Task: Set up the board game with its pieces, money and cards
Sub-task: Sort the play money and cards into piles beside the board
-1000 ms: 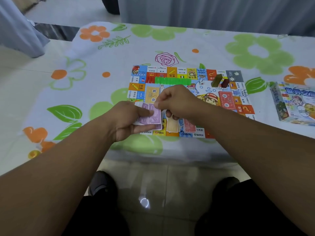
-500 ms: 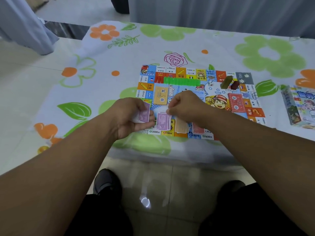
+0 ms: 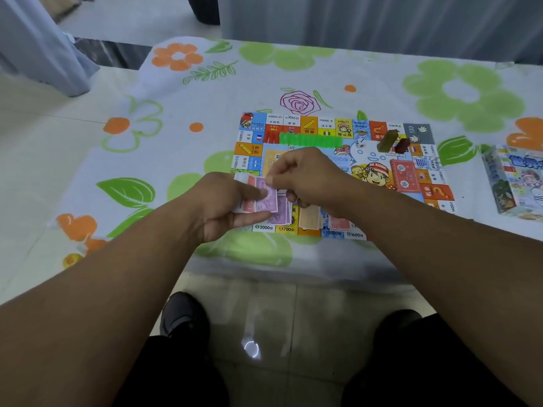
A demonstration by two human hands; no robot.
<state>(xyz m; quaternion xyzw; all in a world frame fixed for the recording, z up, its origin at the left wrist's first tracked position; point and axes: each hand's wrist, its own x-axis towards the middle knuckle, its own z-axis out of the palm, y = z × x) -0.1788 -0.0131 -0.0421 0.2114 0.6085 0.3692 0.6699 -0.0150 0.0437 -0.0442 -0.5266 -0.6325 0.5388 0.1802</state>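
Right hand (image 3: pixel 308 177) back at banknotes (image 3: pixel 271 201)

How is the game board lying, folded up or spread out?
Spread out flat: the game board lies open on the tablecloth, squares showing along its edges, pieces resting on top.

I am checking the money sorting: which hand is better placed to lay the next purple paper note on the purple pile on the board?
Probably the right hand: it pinches the top purple paper note of the stack that the left hand grips, and hangs next to the purple pile.
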